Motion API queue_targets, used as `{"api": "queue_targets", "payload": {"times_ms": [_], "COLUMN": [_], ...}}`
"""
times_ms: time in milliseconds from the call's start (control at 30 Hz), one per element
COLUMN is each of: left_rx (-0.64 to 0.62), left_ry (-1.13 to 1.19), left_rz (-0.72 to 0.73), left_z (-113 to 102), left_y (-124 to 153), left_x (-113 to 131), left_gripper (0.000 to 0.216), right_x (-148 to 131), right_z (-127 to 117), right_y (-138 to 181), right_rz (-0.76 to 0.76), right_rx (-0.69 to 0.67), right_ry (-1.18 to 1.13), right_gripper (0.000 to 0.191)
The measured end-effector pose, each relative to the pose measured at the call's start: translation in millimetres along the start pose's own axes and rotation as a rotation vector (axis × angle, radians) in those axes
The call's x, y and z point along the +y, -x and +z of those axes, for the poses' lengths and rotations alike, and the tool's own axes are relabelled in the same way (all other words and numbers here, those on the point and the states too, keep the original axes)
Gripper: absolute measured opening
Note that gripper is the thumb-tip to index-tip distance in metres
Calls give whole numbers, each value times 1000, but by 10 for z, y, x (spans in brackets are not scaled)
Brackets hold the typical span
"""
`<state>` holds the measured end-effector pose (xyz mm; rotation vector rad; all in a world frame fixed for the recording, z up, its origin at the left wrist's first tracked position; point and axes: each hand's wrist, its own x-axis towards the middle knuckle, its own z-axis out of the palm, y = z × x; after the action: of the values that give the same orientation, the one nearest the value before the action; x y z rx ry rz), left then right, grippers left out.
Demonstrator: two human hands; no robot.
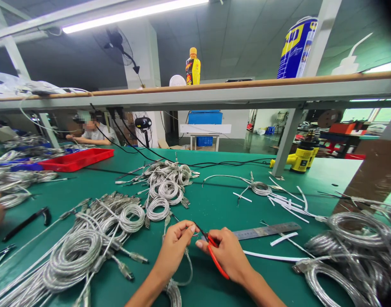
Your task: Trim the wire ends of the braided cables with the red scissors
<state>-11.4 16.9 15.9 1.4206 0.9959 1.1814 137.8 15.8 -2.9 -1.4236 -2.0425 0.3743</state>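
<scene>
Red-handled cutters (214, 251) in right hand (229, 253)

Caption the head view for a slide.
Left hand pinches silver cable; right hand holds red-handled cutters over green bench.

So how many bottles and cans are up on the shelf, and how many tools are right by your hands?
Yellow drink bottle: 1
Blue spray can: 1
White squeeze bottle: 1
Red-handled snips: 1
Steel ruler: 1
Total: 5
</scene>
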Motion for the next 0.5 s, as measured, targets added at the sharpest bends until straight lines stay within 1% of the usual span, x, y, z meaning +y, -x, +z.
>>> {"api": "queue_targets", "payload": {"times_ms": [133,267,333,400,467,500], "left_rx": [-1,10,9,0,4,12], "left_ry": [24,141,237,343,437,468], "left_rz": [-11,-129,-191,-231,-263,-275], "left_z": [-2,-5,-9,-14,-18,-20], "left_y": [-12,-30,-39,-44,-40,-35], "left_x": [-10,-29,-42,-58,-76,-85], "left_gripper": [31,31,29,27,24,23], "right_x": [8,53,81,96,96,93], "right_z": [21,-89,-216,-371,-522,-584], "right_y": [-28,-55,-48,-28,-7,-3], "right_rz": [6,71,82,52,36,38], "right_rx": [-41,-79,-164,-287,-420,-474], "right_ry": [-43,15,89,164,172,140], "right_gripper": [44,41,35,26,15,11]}}
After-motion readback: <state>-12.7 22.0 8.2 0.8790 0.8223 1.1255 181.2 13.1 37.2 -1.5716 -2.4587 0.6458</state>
